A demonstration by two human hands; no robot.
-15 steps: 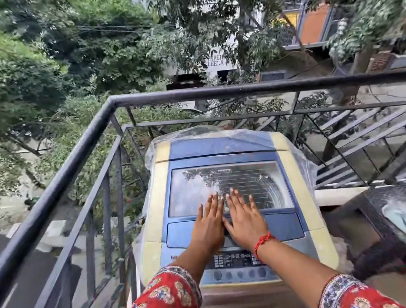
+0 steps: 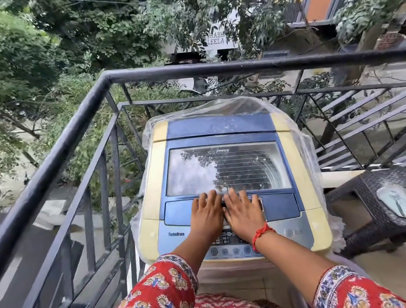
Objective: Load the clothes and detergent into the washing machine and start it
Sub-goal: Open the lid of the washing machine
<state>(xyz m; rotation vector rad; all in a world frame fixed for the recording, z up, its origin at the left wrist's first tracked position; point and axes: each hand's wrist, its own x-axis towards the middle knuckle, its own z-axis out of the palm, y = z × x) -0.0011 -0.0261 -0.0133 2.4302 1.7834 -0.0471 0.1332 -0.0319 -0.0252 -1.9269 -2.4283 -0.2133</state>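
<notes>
Compared with half a second earlier, both hands have slid down off the glass window of the blue and yellow top-loading washing machine [image 2: 224,151] at the centre of the frame. The left hand [image 2: 206,216] and right hand [image 2: 243,213] lie flat side by side on the closed lid's blue front strip, fingers [image 2: 210,197] straight, slightly spread, gripping nothing. A dark wicker stool [image 2: 367,201] stands at right.

Both arms reach forward, sleeves in red floral print. The left hand [image 2: 207,215] and right hand [image 2: 243,212] lie palm-down side by side, thumbs touching or nearly so, fingers straight and pointing away. A red thread circles the right wrist.
</notes>
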